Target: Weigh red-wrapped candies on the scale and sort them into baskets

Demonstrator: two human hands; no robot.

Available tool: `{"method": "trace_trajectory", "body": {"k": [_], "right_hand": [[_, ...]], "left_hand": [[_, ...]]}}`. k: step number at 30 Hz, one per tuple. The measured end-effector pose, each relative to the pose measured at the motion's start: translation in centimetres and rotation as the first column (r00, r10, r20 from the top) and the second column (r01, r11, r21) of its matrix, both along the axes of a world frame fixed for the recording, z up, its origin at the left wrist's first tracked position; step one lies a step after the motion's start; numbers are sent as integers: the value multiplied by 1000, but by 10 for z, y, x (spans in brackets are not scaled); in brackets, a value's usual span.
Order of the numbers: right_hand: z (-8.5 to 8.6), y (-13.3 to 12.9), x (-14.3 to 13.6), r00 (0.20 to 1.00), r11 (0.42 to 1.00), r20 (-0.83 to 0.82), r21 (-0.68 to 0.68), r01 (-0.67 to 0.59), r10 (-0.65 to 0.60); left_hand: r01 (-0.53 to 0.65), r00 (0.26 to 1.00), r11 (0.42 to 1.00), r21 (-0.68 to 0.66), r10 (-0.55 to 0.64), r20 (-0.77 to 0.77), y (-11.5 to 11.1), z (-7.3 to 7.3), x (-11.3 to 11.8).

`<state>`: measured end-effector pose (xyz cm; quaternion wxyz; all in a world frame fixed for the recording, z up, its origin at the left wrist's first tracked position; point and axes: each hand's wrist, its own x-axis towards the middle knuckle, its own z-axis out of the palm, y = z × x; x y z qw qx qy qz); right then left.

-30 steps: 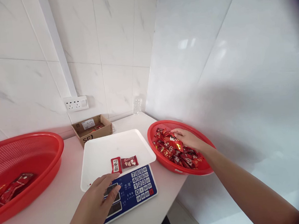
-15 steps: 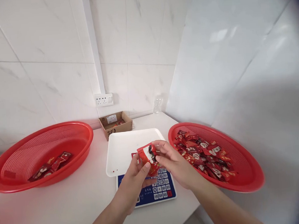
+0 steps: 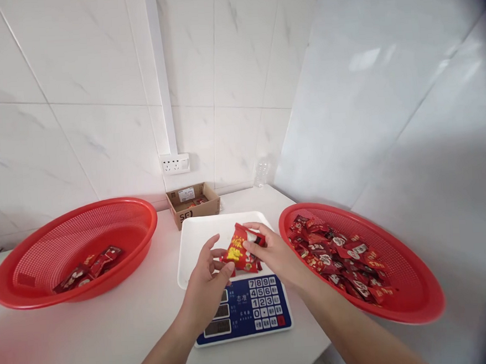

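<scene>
"Where is the red packet point(image 3: 241, 250)?"

"Above the scale point(image 3: 241, 309), over the near part of its white tray point(image 3: 200, 235). It tilts, with yellow lettering towards the camera."

"And the hands?"

"The right hand point(image 3: 275, 254) pinches the packet between thumb and fingers, from the right side of the scale. The left hand point(image 3: 206, 287) is over the scale's left side, fingers bent and parted, the index finger raised away from the thumb. Its thumb is close to the packet's lower left corner, but I cannot tell whether it grips it."

"What is to the right of the scale?"

"A red basket point(image 3: 421, 297) with a heap of small wrapped packets point(image 3: 344, 258), bright and dark red."

"And to the left?"

"Another red basket point(image 3: 13, 292), wider than the few wrapped pieces point(image 3: 91, 269) lying at its bottom."

"Behind the scale?"

"An open cardboard box point(image 3: 199, 209) with a few things inside, too small to make out. Farther back, to the right of the box, is a clear plastic container point(image 3: 261, 172). A wall socket point(image 3: 175, 164) sits above the box."

"What does the scale stand on?"

"A white table point(image 3: 153, 327). Its keypad point(image 3: 266, 302) faces the person."
</scene>
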<state>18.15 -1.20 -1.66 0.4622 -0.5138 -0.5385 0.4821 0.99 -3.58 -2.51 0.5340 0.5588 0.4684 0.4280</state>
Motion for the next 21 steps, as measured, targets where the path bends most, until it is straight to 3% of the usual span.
{"method": "trace_trajectory", "body": {"k": [4,8,10,12,15,18,21], "right_hand": [[-5,26,7,996,997,47,0,78,-78],[-12,36,11,960,998,273,48,44,-55],[-15,32,12,869,988,489,152,-5,-71],[-17,23,14,751,974,655,215,-73,-88],[-21,5,20,675,974,733,205,-94,-89],[-25,-10,23,651,984,754,164,-64,-83],[-30,-14,21,690,992,722,113,-59,-41]], "left_hand": [[-28,969,996,90,50,-244,1,-3,-13],[165,840,971,175,-45,-541,0,-14,-20],[275,768,932,236,-65,-637,0,-19,-19],[340,727,901,270,-70,-683,0,-22,-17],[381,703,883,276,-83,-706,2,-23,-14],[402,682,873,276,-85,-727,4,-22,-10],[413,672,867,278,-84,-735,6,-20,-7]]}}
